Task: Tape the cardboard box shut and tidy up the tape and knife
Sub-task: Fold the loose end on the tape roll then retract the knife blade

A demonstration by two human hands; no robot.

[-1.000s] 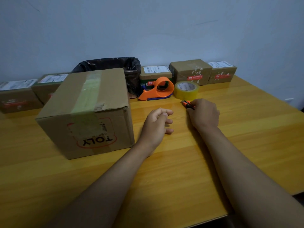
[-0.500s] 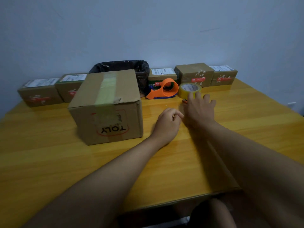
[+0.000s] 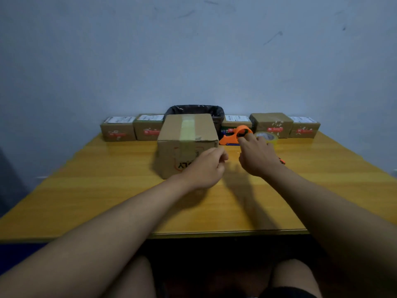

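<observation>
The cardboard box [image 3: 187, 134] stands on the table, a strip of tape running over its top and down its front. My left hand [image 3: 206, 166] hovers in front of its right lower corner, fingers loosely curled and holding nothing. My right hand [image 3: 256, 157] reaches toward the orange tape dispenser [image 3: 237, 134], its fingers apart and close to it; whether they touch it I cannot tell. The yellow tape roll [image 3: 267, 137] lies just right of the dispenser. The orange and black knife [image 3: 281, 161] lies on the table beside my right wrist, mostly hidden.
A row of small parcels [image 3: 118, 131] lines the wall at the back of the wooden table [image 3: 96, 190]. A black-lined bin [image 3: 217, 112] stands behind the box. My knees show below the table's near edge.
The camera has pulled back and tilted up. My right hand has let go of the knife and moved up and left to the dispenser. My left hand has drifted toward the box.
</observation>
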